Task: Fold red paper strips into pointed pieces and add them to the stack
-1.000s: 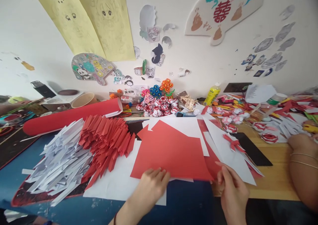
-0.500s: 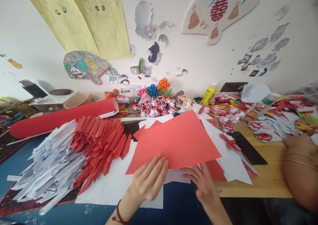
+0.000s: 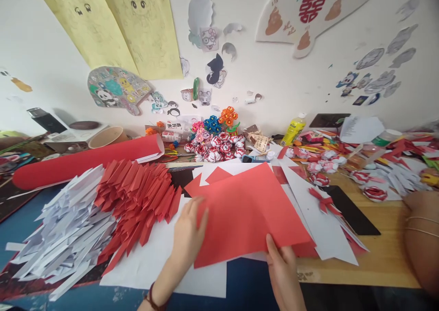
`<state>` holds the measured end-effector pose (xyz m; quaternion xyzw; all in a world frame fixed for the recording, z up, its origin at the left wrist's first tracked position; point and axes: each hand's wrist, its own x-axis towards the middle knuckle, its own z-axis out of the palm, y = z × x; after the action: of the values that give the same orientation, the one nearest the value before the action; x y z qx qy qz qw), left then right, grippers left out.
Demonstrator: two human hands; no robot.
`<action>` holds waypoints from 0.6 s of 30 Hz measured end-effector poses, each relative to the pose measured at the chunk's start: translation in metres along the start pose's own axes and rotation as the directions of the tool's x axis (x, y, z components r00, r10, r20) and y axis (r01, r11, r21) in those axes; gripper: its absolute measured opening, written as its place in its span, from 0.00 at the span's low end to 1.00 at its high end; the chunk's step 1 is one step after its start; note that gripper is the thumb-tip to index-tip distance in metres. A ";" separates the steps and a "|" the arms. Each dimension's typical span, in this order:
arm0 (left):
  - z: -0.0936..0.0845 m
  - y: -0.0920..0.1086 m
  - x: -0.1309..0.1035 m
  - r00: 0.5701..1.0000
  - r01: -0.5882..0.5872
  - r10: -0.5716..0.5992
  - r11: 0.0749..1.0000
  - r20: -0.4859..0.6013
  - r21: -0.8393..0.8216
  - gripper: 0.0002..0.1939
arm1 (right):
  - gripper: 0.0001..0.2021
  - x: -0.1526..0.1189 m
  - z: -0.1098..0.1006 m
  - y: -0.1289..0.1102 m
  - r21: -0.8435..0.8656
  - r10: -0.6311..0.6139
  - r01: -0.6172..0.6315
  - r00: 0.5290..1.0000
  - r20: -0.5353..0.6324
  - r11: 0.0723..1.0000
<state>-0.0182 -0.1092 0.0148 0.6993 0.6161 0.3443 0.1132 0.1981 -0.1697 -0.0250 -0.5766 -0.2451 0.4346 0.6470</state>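
head view. a rectangular red sheet [image 3: 247,210] is held at a slant in the lower centre of the frame, above other red and white papers. its lower edge is gripped, right of centre, by the right hand [image 3: 283,260], which is closed, the thumb being laid on the upper face and the fingers partly hidden beneath. the left hand [image 3: 188,224] is placed at the sheet's left edge, half open, with thumb and fingers parted; the fingers are blurred, and whether the paper is touched by them cannot be told. a dark cord [image 3: 154,299] is worn at the left wrist. in the lower left, a heap of folded white strips [image 3: 75,224] is bordered by a heap of folded red pieces [image 3: 137,187], behind which a red roll [image 3: 85,160] is laid. a white sheet [image 3: 157,265] is partly covered by the red heap. in the middle of the frame, red-and-white flowers [image 3: 216,151] are grouped near the wall [image 3: 288,82]. to the right, a red bow-shaped piece [image 3: 324,202] is seen on white paper beside a flat black object [image 3: 353,210] on the wooden table [image 3: 387,260]. at the right edge, another person's arm [image 3: 420,247] is shown.
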 end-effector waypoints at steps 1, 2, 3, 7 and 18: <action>-0.002 -0.006 0.007 0.995 0.101 -0.101 0.994 0.014 -0.038 0.19 | 0.29 0.000 0.001 -0.002 0.056 0.040 -0.039 0.999 -0.001 0.998; -0.003 -0.012 0.014 0.981 0.193 -0.189 0.976 0.050 -0.097 0.23 | 0.29 0.001 0.003 -0.004 0.106 0.080 -0.079 0.997 0.001 0.991; -0.003 -0.018 0.021 0.959 0.280 -0.264 0.945 0.106 -0.172 0.26 | 0.30 0.003 0.005 -0.006 0.152 0.100 -0.100 0.995 0.008 0.983; 0.008 -0.033 0.047 0.873 0.486 -0.391 0.751 0.292 -0.447 0.33 | 0.33 0.013 0.014 -0.013 0.286 0.048 -0.056 0.998 0.032 0.957; 0.020 -0.022 0.086 0.888 0.452 -0.308 0.461 0.341 -0.764 0.29 | 0.32 0.039 0.023 -0.014 0.154 0.007 -0.020 0.996 0.090 0.988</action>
<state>-0.0228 -0.0180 0.0164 0.4312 0.5103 0.5027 0.5486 0.2024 -0.1240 -0.0133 -0.5063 -0.2352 0.4819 0.6753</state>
